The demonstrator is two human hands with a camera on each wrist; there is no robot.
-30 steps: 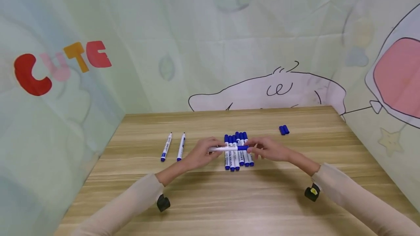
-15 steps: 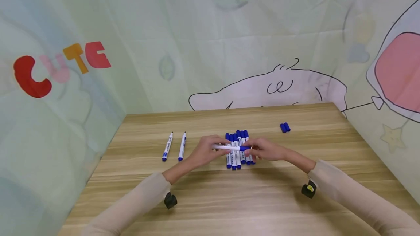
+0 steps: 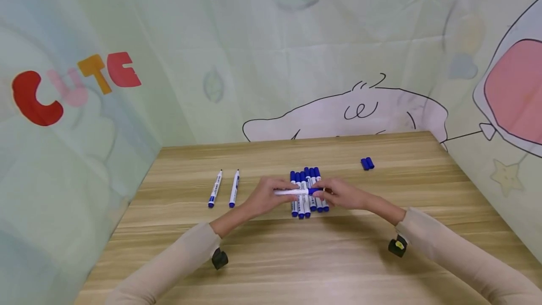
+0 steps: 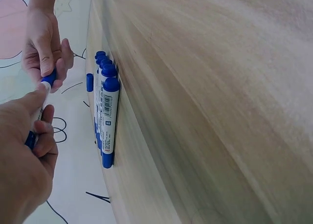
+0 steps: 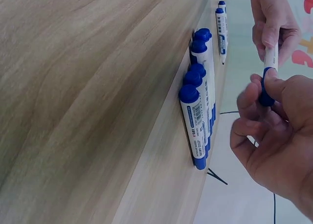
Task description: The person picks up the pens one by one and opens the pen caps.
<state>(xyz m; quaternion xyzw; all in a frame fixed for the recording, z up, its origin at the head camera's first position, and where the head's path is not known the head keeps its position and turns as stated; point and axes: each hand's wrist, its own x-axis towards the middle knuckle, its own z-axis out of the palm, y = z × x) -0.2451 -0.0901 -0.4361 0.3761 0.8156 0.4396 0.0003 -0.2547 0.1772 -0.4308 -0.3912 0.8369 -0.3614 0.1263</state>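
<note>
While both hands grip it, the held marker lies crosswise just above the row of capped markers on the wooden table. Body white, cap blue.

Left hand: fingers curled round the white barrel end of the held marker, at the left of the row. The left wrist view shows its thumb along the barrel.

Right hand: fingertips pinching the blue cap of the same marker, at the right of the row. Cap appears seated on the barrel; whether fully, cannot tell.

Row of capped markers: about six, white with blue caps and blue ends, lying side by side and touching, caps pointing away from the person. Barcode labels show on the barrels in both wrist views.

Two uncapped markers: left of the row, well apart from it, lying parallel and near each other, tips pointing away from the person.

Two loose blue caps: right of the row and farther back, touching each other.

Cartoon backdrop: behind the row, at the far edge of the table; the letters "CUTE" on the left-hand panel.
</note>
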